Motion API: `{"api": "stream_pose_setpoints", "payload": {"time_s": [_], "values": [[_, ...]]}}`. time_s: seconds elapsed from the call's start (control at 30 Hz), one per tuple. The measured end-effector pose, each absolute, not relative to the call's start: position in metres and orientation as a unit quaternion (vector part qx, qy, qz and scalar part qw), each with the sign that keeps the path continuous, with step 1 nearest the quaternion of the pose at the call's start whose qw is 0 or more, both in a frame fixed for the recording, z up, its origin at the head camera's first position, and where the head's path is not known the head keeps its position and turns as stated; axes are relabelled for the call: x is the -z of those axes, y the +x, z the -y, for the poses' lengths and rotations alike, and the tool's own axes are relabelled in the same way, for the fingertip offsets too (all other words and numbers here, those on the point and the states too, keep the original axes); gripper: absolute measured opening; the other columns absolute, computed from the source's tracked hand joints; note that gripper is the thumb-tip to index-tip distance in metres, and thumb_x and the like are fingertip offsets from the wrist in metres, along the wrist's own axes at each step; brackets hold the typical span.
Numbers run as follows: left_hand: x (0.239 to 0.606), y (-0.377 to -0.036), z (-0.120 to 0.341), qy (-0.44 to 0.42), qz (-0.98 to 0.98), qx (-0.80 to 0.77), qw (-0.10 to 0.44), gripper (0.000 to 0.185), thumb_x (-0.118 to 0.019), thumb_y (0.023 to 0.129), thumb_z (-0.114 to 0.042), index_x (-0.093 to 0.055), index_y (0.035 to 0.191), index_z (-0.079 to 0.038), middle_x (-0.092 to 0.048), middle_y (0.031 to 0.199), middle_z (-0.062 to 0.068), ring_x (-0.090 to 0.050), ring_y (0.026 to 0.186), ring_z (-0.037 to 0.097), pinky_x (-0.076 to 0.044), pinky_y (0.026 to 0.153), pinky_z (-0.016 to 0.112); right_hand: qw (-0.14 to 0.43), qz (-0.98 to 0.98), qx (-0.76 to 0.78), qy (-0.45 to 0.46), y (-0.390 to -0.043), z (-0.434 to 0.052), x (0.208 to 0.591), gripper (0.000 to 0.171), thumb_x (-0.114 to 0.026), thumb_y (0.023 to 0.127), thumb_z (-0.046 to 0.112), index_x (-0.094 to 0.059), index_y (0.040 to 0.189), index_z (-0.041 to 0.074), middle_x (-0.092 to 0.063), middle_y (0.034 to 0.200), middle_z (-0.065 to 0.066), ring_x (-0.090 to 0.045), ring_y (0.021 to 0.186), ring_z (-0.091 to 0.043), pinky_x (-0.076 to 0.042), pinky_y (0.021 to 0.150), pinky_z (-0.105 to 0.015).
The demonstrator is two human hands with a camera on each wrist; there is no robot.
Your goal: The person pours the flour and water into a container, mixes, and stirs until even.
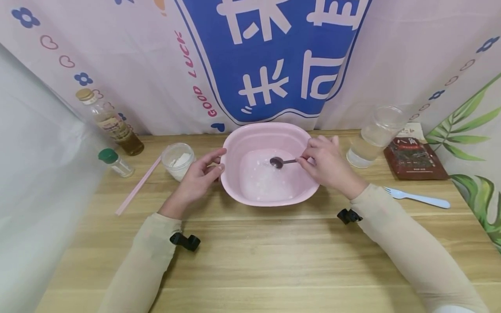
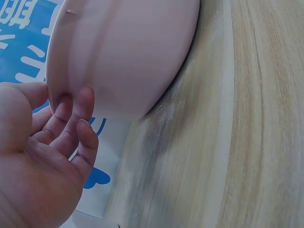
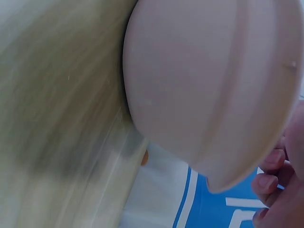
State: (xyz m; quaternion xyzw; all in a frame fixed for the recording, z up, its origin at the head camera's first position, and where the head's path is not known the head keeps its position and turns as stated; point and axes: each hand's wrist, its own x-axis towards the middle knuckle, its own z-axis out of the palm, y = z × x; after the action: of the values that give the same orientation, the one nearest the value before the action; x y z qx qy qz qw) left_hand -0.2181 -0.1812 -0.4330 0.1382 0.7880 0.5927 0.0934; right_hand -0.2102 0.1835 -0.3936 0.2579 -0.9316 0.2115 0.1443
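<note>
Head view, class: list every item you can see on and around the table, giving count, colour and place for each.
basin: one, pink, table centre, whitish liquid inside
spoon: one, dark metal, over the basin
jar: one, clear, white powder, left of basin
chopsticks: pink, left of jar
oil bottle: one, amber, far left
small bottle: one, green cap, far left
cup: one, clear, right of basin
packet: one, dark red, far right
fork: one, pale blue, right
left hand: touches basin's left wall
right hand: fingers pinch spoon
</note>
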Motion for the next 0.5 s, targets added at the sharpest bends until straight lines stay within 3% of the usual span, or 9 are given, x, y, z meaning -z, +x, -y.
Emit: {"api": "stream_pose_setpoints", "payload": {"time_s": [0.23, 0.5], "values": [[0.432, -0.218, 0.182, 0.133, -0.794, -0.586, 0.098, 0.051, -0.054, 0.112, -0.008, -0.046, 0.161, -0.001, -0.056, 0.13, 0.022, -0.069, 0.094, 0.005, -0.064, 0.087, 0.025, 0.133, 0.932, -0.234, 0.245, -0.21, -0.192, 0.392, 0.013, -0.08, 0.095, 0.013, -0.082, 0.085, 0.005, -0.066, 0.083, -0.006, -0.055, 0.088, -0.028, -0.028, 0.086, -0.048], [0.432, -0.219, 0.182, 0.131, -0.797, -0.581, 0.101, 0.051, -0.055, 0.112, -0.009, -0.046, 0.162, -0.003, -0.056, 0.13, 0.021, -0.07, 0.094, 0.006, -0.065, 0.088, 0.029, 0.092, 0.914, -0.251, 0.306, -0.2, -0.182, 0.393, 0.013, -0.081, 0.096, 0.012, -0.082, 0.084, 0.007, -0.057, 0.08, 0.0, -0.052, 0.092, -0.023, -0.026, 0.089, -0.047]]}}
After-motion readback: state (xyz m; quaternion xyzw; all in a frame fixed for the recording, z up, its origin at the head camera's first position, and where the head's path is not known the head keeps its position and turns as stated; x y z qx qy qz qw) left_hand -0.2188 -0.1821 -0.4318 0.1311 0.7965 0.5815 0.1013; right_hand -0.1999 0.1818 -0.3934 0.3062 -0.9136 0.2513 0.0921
